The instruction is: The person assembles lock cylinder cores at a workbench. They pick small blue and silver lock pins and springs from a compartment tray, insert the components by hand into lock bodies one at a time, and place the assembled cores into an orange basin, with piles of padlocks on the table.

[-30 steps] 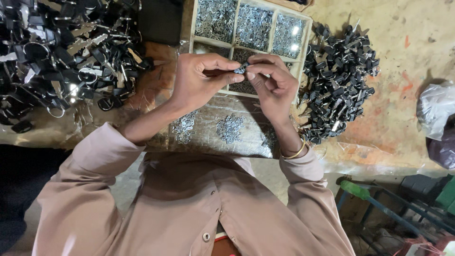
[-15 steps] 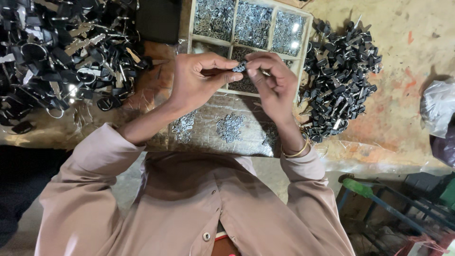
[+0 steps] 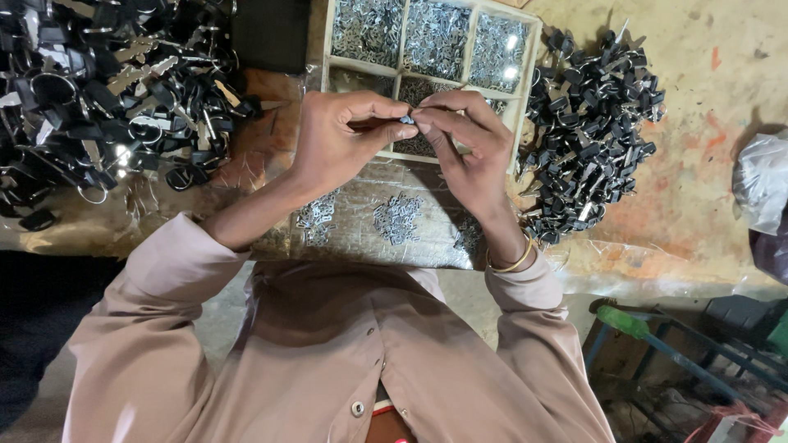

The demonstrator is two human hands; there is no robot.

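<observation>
- Pinching a small dark metal part between thumb and forefinger, the left hand and right hand meet fingertip to fingertip; both grips are clenched on it, likely so one steadies while the other works it.
- Part sits raised just above the divided tray, probably so anything dropped lands among the silvery bits.
- Tray compartments keep the shiny small pieces sorted by kind, within easy reach.
- Loose silvery clusters lie on the foil-like sheet below the wrists.
- Heap of black-headed pieces rests on the counter beside the right hand; a larger pile of black-headed keys lies left.
</observation>
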